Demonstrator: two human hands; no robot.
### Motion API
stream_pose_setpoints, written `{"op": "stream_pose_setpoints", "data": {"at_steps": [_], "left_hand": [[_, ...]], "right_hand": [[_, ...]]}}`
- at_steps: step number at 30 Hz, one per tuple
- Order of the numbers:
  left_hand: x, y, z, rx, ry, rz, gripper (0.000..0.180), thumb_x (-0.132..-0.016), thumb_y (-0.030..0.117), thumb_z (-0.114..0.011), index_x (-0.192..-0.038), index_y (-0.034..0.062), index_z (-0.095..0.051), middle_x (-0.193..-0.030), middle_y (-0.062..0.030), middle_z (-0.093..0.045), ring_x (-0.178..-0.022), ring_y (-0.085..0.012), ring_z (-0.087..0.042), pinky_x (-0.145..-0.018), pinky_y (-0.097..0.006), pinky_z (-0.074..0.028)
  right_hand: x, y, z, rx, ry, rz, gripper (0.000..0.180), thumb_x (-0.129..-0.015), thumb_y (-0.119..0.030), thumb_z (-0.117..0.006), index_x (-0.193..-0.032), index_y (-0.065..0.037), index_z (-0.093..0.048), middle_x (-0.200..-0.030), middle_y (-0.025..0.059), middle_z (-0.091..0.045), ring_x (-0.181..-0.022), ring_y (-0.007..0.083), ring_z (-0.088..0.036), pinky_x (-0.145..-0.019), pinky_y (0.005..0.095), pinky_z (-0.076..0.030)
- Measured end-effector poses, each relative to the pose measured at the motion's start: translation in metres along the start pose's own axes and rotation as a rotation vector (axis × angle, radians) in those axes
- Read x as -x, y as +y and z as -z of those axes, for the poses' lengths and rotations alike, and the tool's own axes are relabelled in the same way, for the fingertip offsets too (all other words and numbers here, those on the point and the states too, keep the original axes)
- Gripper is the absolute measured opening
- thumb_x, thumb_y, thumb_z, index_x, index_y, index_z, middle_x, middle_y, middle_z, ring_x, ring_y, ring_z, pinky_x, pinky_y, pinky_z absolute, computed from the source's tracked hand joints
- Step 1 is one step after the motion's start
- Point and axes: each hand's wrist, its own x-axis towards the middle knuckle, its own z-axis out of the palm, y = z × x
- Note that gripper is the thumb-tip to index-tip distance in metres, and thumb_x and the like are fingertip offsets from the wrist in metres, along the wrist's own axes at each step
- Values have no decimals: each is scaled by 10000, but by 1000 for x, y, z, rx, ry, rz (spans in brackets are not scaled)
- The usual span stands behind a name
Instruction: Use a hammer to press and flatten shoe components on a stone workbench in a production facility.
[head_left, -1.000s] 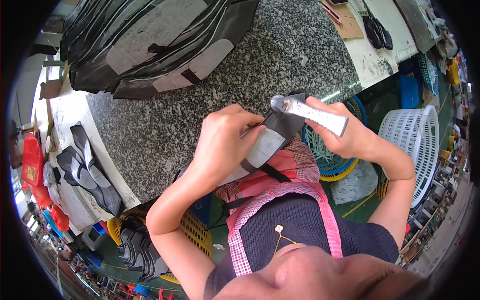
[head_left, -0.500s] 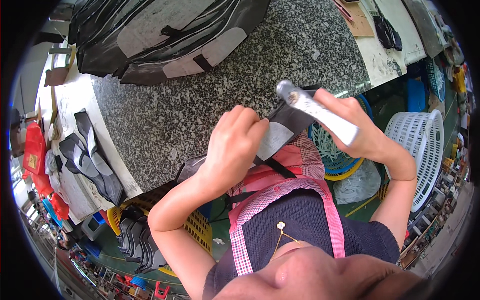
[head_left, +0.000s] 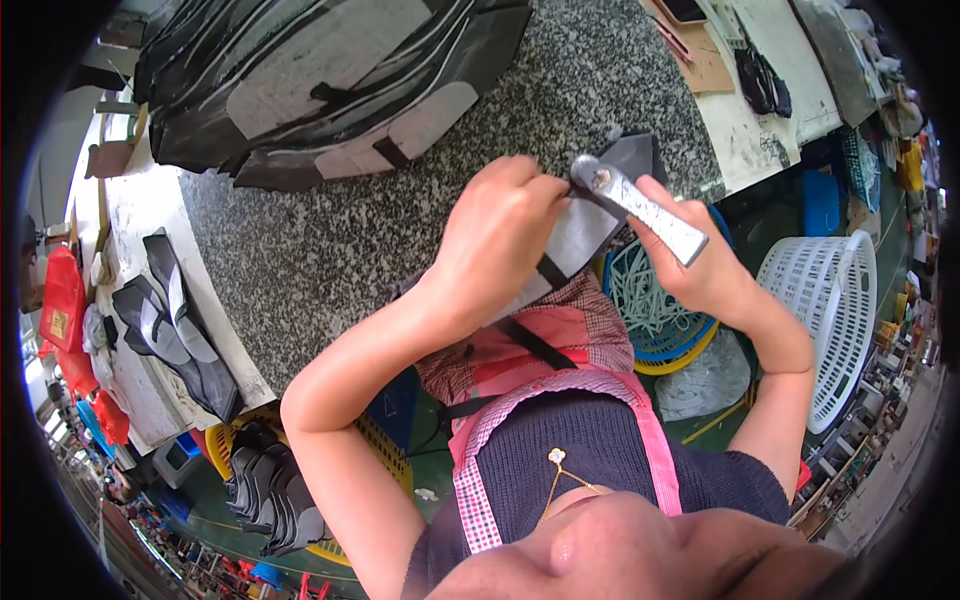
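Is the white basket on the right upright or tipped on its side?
Tipped: the white basket lies sideways, its open mouth facing left.

grey piece (head_left: 585, 235): near half hidden under left hand (head_left: 500, 240)
tool (head_left: 640, 205): handle end buried in right hand (head_left: 705, 275) grip
black stack (head_left: 300, 80): top cut by frame edge

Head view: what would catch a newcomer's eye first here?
At centre, the left hand pinches a grey-and-black fabric piece while the right hand grips a flat metal tool against it, above the speckled granite table. A big heap of black and grey pieces fills the table's far side; a white basket stands at right.
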Motion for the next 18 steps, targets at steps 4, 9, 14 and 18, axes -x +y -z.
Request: {"op": "stream_pose_setpoints", "data": {"at_steps": [4,9,14,18], "left_hand": [[18,-1,25,320,-122,350,205,-810,58,-750,-999,-14,-713,-786,-127,-617,-700,-254,-624,-631,-341,-496],[36,4,12,32,-40,99,230,-774,15,-654,-998,-20,-700,-816,-116,-575,-784,-292,-578,-704,-391,-481],[37,8,11,-216,-122,-105,350,-740,22,-608,-1076,-71,-641,-889,-102,-511,-842,-255,-529,-730,-356,-455],[36,8,13,-274,-150,-123,365,-729,43,-621,-1074,-76,-637,-886,-95,-504,-850,-240,-529,-717,-340,-452]], "right_hand": [[-1,-2,5,-59,26,-65,230,-965,-87,-551,-1154,43,-544,-688,223,-527,-621,369,-505,-553,393,-416],[-7,-8,19,-23,49,70,134,-970,-87,-543,-1027,34,-538,-690,216,-504,-611,436,-484,-550,370,-422],[2,-8,10,-112,47,146,81,-899,1,-568,-972,25,-541,-679,182,-538,-590,402,-570,-537,357,-441],[-13,-12,20,18,57,136,89,-893,18,-565,-975,42,-542,-704,181,-552,-600,338,-622,-535,359,-449]]}}
